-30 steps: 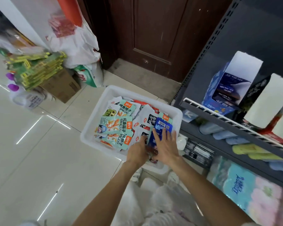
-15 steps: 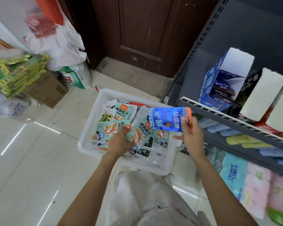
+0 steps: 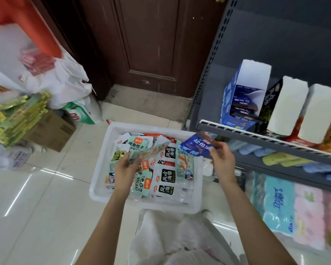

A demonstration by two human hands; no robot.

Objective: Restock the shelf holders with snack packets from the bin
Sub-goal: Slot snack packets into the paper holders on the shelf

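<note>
A white plastic bin (image 3: 122, 129) on the floor holds several snack packets in teal, white and black. My right hand (image 3: 221, 161) pinches a blue packet (image 3: 197, 145) above the bin's right rim, just below the shelf edge. My left hand (image 3: 125, 169) grips a teal packet (image 3: 151, 151) lifted off the pile and tilted. On the grey shelf (image 3: 256, 134) to the right stand open display holders: a blue box holder (image 3: 239, 98) with dark blue packets inside, then a black holder (image 3: 275, 104) and a red one (image 3: 302, 138).
Lower shelves carry pastel items and tissue packs (image 3: 279, 203). A dark wooden door (image 3: 151, 44) stands behind the bin. Cardboard box (image 3: 50, 131), stacked green packs (image 3: 13, 117), white bags (image 3: 61, 83) and a bottle (image 3: 10, 155) crowd the left floor. White clothing (image 3: 176, 240) lies below the bin.
My right hand lifted the blue packet out of the bin and now holds it lower, near the shelf edge. My left hand picked up a teal packet.
</note>
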